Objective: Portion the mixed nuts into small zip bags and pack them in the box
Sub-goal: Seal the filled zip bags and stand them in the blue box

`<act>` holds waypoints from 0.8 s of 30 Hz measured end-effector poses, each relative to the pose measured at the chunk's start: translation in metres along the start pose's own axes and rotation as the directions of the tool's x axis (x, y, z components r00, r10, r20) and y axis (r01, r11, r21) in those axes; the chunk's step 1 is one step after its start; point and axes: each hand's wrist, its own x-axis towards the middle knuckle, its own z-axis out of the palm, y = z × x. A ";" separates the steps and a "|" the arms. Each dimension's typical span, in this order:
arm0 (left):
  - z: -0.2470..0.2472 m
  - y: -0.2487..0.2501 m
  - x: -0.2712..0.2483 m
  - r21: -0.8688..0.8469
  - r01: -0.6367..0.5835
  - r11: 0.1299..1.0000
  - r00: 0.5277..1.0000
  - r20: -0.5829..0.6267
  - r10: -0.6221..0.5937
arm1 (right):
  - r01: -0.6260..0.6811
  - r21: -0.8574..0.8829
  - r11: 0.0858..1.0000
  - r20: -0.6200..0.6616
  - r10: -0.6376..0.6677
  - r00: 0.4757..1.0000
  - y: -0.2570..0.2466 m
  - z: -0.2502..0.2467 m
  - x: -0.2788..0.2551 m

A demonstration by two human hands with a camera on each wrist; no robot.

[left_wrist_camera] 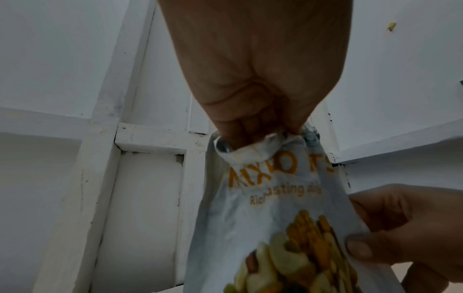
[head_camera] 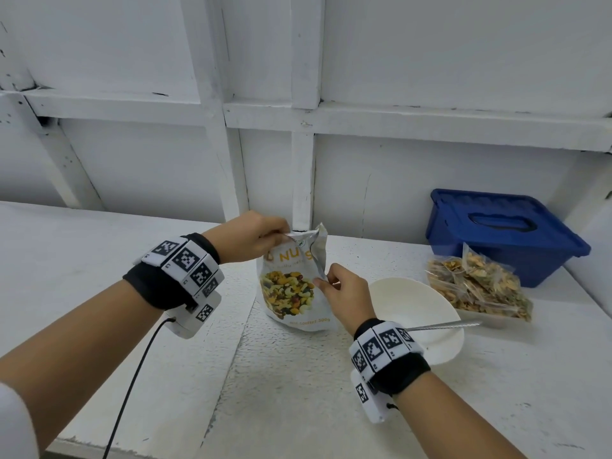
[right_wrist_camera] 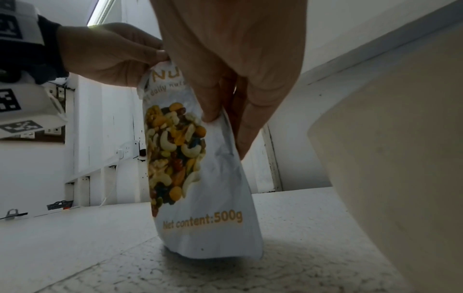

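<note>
Now left hand [head_camera: 253, 238] fingers pinch the nut bag [head_camera: 293, 293] top; right hand [head_camera: 344, 294] fingers pinch its side edge

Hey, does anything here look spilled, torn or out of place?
No spill shows. The nut pouch stands upright, its top crumpled where the left hand pinches it and the right hand pinches its side. The spoon lies across the empty bowl.

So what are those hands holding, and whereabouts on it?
Both hold the nut pouch: the left hand pinches its top edge, and the right hand pinches its torn side edge lower down.
</note>
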 end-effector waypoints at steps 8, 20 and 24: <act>-0.011 0.000 0.003 -0.032 0.067 0.997 0.918 -0.390 -0.075 | 0.024 -0.056 0.998 0.153 -0.015 0.988 -0.001 -0.004 -0.005; -0.010 -0.013 0.002 -0.060 0.503 0.862 0.851 -0.141 -0.506 | 0.005 -0.120 0.993 0.059 0.002 0.998 -0.009 -0.013 0.006; -0.016 -0.021 -0.003 -0.167 0.540 0.825 0.815 -0.141 -0.562 | -0.032 -0.005 0.999 0.020 0.032 0.999 -0.003 -0.012 0.006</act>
